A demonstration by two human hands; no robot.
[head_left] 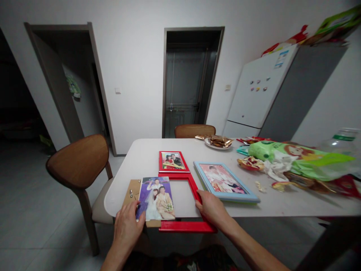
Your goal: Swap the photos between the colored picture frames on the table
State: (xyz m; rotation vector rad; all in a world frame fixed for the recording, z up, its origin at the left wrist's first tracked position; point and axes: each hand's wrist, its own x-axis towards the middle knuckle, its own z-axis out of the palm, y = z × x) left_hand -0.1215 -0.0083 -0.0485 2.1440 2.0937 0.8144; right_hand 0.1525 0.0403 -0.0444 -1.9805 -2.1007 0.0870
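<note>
My left hand (129, 222) is closed on the left edge of a purple-backed wedding photo (158, 198), which lies partly over a brown backing board (131, 191) with metal clips. On the right side of an empty red frame (187, 226), my right hand (210, 207) has its fingers wrapped round the bar. The frame's near edge juts past the table edge, and its left part is hidden under the photo. Beyond it lies a smaller red-framed picture (172, 162). A light blue framed picture (225, 181) rests to the right of my right hand.
The white table (141, 158) also bears a plate of wrapped snacks (218, 142), an opened pomegranate (251, 163), crumpled tissue (279, 167), a green bag (313, 160) and a clear bottle (340, 143). Wooden chairs stand left (80, 162) and behind (194, 131).
</note>
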